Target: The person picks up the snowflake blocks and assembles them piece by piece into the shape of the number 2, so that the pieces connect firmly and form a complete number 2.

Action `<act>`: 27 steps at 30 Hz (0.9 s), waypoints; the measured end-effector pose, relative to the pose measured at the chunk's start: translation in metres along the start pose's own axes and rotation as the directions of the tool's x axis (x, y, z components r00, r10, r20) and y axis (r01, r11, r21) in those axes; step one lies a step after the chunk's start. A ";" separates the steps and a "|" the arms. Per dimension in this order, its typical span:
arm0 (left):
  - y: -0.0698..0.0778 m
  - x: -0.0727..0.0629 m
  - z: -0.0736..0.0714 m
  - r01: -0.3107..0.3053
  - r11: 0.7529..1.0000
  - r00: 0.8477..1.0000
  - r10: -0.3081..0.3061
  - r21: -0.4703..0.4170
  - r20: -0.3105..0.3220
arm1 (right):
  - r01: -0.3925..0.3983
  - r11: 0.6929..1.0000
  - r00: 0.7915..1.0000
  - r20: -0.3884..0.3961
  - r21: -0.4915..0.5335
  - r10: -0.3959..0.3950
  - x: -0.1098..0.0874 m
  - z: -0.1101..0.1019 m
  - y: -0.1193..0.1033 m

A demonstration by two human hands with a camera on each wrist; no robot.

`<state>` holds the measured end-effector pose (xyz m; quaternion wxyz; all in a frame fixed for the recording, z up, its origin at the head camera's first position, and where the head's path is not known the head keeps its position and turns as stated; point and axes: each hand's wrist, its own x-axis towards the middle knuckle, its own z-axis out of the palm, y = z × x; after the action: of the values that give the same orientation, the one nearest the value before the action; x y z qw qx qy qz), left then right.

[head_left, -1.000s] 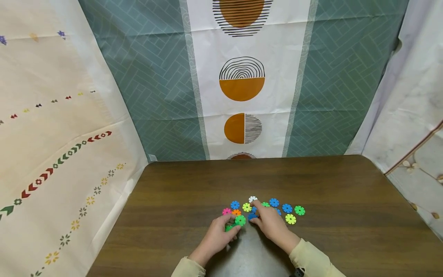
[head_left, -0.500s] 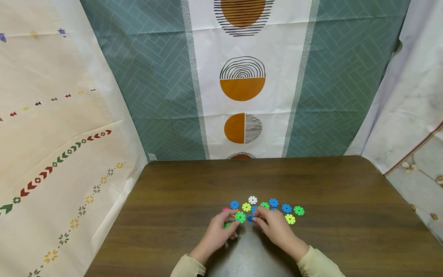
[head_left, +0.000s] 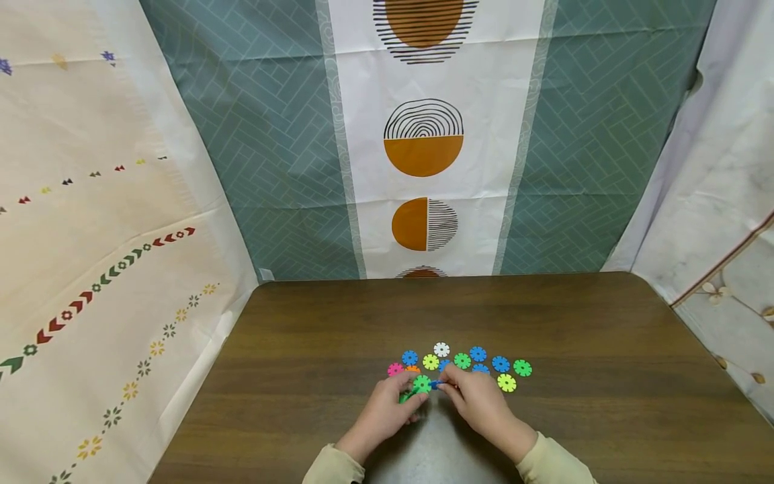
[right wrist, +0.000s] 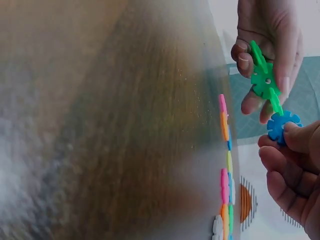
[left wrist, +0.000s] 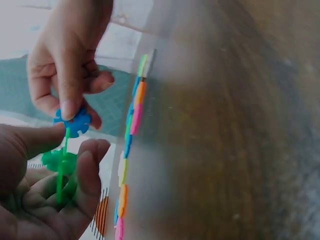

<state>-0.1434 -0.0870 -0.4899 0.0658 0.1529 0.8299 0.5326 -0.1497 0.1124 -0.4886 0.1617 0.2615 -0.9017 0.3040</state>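
Note:
My left hand (head_left: 390,403) holds a short chain of green notched discs (right wrist: 262,82), slotted together at angles. Between the thumb and fingers of my right hand (head_left: 480,398) is a blue notched disc (right wrist: 276,128). In both wrist views the blue disc's rim meets the edge of the end green disc (left wrist: 66,142), the two set crosswise. The hands face each other close over the near side of the scattered discs, and the left fingers hide part of the green chain.
Loose notched discs lie flat on the brown table (head_left: 290,376) beyond the hands: a white disc (head_left: 441,349), a pink disc (head_left: 396,369), a yellow disc (head_left: 506,383), a green disc (head_left: 523,368) and several blue ones. Patterned cloth (head_left: 290,168) hangs behind the table.
My right hand has drawn back from near the white disc and brought the blue disc left against the green chain. My left hand has stayed almost in place.

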 end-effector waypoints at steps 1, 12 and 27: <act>0.000 0.000 0.001 -0.011 0.999 1.000 0.011 0.035 -0.014 | 0.006 1.000 1.000 -0.006 -0.020 -0.006 0.000 0.000 -0.001; -0.001 0.000 0.008 -0.105 0.916 0.987 0.142 0.387 -0.069 | 0.110 0.994 0.993 -0.037 -0.011 -0.111 -0.002 0.007 -0.002; 0.004 0.002 0.002 -0.067 0.924 0.997 0.075 0.376 -0.007 | 0.069 0.993 0.997 0.020 0.092 -0.071 -0.003 0.009 -0.001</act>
<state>-0.1436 -0.0828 -0.4870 0.0073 0.1871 0.9110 0.3675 -0.1478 0.1067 -0.4965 0.1496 0.3036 -0.8790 0.3358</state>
